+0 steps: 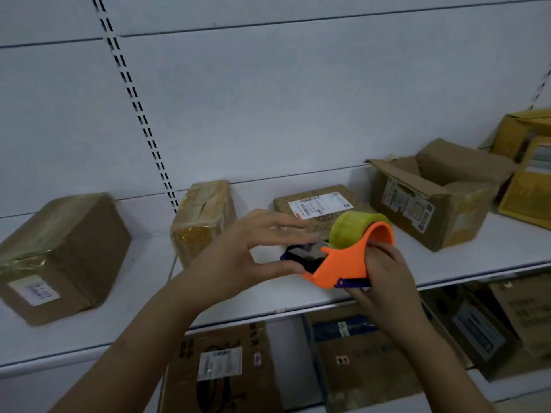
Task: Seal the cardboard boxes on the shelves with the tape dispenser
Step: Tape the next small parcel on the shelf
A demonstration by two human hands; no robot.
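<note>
Orange tape dispenser (343, 263) lies lengthwise, nose leftward; right hand (384, 272) grips it, left hand (238, 257) fingers spread loosely at its nose.

At the centre of the frame the right hand (384, 272) grips an orange tape dispenser (343, 263) from behind, a yellowish tape roll (354, 231) seated in its top. The left hand (238, 257) reaches in with fingers spread, thumb and fingertips at the dispenser's dark front end. Behind them a white shelf (149, 278) carries a taped box (59, 254) at left, a small wrapped box (202, 216), a flat labelled box (316, 204) and an open box (432, 198) at right.
</note>
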